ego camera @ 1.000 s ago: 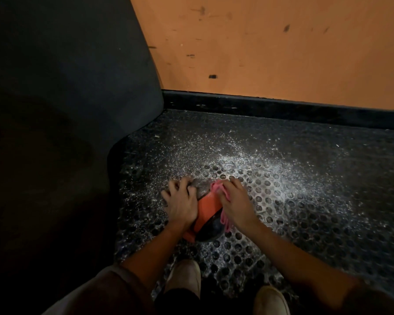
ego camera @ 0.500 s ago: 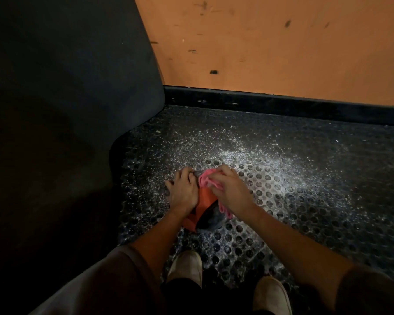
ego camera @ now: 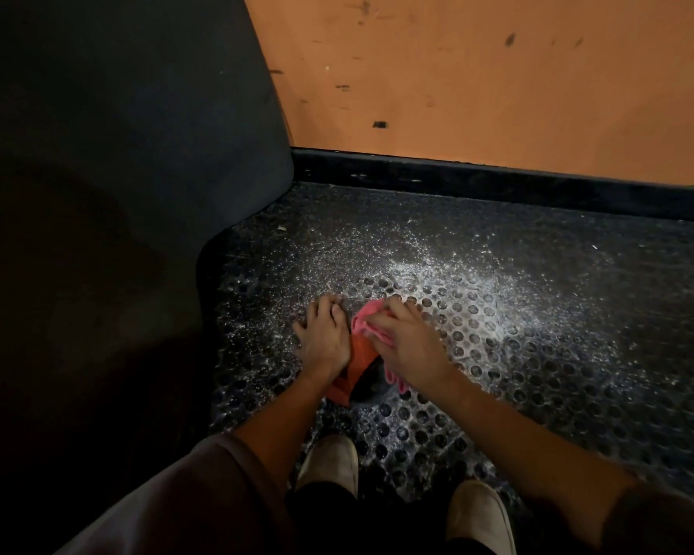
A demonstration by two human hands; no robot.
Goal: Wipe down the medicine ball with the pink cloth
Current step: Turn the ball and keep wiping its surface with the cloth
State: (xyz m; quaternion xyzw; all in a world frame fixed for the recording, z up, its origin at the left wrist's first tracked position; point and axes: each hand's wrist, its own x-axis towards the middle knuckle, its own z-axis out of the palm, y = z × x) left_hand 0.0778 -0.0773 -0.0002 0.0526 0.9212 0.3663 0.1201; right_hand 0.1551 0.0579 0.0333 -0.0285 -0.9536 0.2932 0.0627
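One medicine ball (ego camera: 362, 356), one pink cloth (ego camera: 363, 323), left hand (ego camera: 324, 339), right hand (ego camera: 411, 348)

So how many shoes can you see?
2. One shoe is just below the ball, between the arms. The second shoe is further right, by the bottom edge. Only their front parts show.

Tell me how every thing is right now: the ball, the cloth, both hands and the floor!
medicine ball: resting on the floor, between both hands
pink cloth: bunched up, pressed on the ball's top
left hand: flat on the ball's left side, fingers spread
right hand: grips the cloth against the ball, blurred
floor mat: studded, speckled with white
shoes: planted on the mat
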